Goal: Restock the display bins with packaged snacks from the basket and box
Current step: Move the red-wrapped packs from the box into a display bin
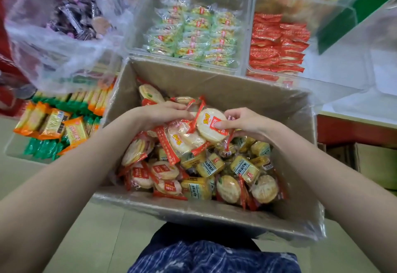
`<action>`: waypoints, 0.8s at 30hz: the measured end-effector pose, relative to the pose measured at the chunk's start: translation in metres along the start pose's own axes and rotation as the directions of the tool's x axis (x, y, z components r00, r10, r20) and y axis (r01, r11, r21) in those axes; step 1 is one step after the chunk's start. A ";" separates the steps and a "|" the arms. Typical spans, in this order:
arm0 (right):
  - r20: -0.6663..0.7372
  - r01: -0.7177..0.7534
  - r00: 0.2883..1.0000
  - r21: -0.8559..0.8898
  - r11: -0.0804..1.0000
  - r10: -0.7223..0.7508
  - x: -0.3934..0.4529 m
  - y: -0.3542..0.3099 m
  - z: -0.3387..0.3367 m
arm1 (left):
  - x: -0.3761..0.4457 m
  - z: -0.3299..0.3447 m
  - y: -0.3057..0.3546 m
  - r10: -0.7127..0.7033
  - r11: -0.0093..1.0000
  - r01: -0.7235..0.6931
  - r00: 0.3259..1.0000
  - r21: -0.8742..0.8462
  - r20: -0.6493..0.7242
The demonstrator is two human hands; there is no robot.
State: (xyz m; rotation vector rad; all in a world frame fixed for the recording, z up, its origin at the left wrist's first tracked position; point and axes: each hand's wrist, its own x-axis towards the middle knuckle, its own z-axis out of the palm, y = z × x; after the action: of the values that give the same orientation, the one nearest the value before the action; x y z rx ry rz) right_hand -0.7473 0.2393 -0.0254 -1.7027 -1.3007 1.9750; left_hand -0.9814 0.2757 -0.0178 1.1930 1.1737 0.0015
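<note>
A cardboard box lined with clear plastic sits in front of me, full of wrapped snacks: round rice crackers in red-edged packets and yellow square packets. Both hands are inside it. My left hand and my right hand together clutch a bunch of red-edged rice cracker packets, lifted slightly above the pile. Beyond the box stand clear display bins: one with green-yellow packets, one with red packets.
At the upper left hangs a clear plastic bag of dark wrapped sweets. A bin of orange and green biscuit packets lies left of the box. More bins line the top edge. A white shelf edge runs at right.
</note>
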 end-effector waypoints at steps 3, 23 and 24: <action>-0.030 0.015 0.999 0.110 0.994 -0.011 -0.005 0.002 -0.005 | 0.004 0.004 0.001 -0.011 1.000 0.011 1.000 -0.008 -0.007; -0.084 -0.078 0.973 0.751 0.655 0.213 0.012 0.009 0.016 | 0.036 0.057 0.001 -0.025 0.854 -0.156 0.941 -0.496 -0.338; -0.091 -0.075 0.972 0.755 0.652 0.217 0.013 0.009 0.018 | 0.035 0.060 0.002 -0.012 0.873 -0.126 0.960 -0.471 -0.279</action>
State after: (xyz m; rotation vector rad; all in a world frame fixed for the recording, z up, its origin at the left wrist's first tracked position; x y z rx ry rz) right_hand -0.7637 0.2345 -0.0416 -1.5028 -0.1800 1.9650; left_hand -0.9226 0.2533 -0.0469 0.7901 1.2802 0.4983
